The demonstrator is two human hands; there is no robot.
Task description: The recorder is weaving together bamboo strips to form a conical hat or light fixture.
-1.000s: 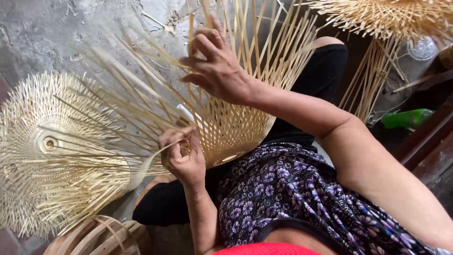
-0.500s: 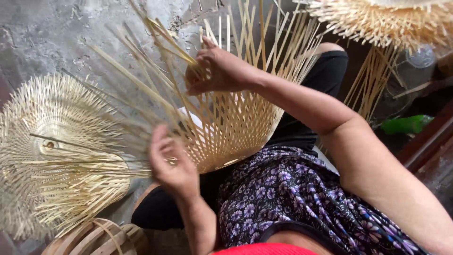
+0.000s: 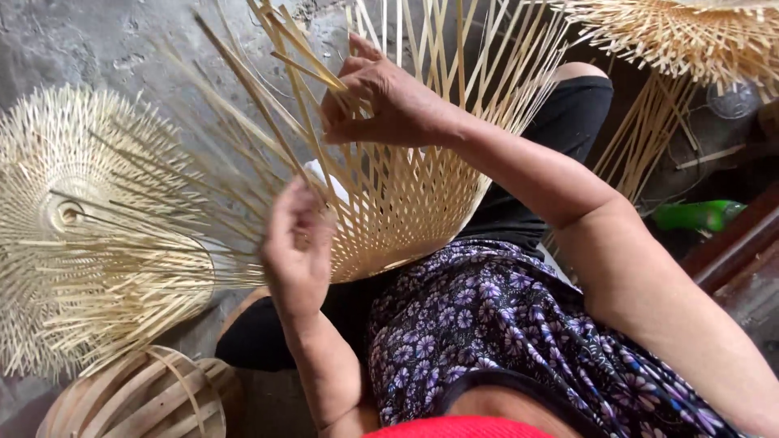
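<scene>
A: Where's the half-woven bamboo basket (image 3: 406, 211) sitting?
B: It's resting on the lap, loose strips fanning upward.
A: Right hand (image 3: 389, 101)?
B: It's pinching a few upright bamboo strips (image 3: 304, 65) above the basket, grip narrow.
A: Left hand (image 3: 296, 247)?
B: It's pressing against the basket's left side; grip, cannot tell.
A: Anything else?
B: A finished woven piece (image 3: 73, 219) is lying left of the basket, a green bottle (image 3: 698, 215) right.

Our left hand (image 3: 299, 247) resting against the half-woven bamboo basket (image 3: 406, 203) on our lap, our right hand (image 3: 381, 101) pinching its upright bamboo strips (image 3: 284, 57), finished woven piece (image 3: 73, 219) beside us
</scene>
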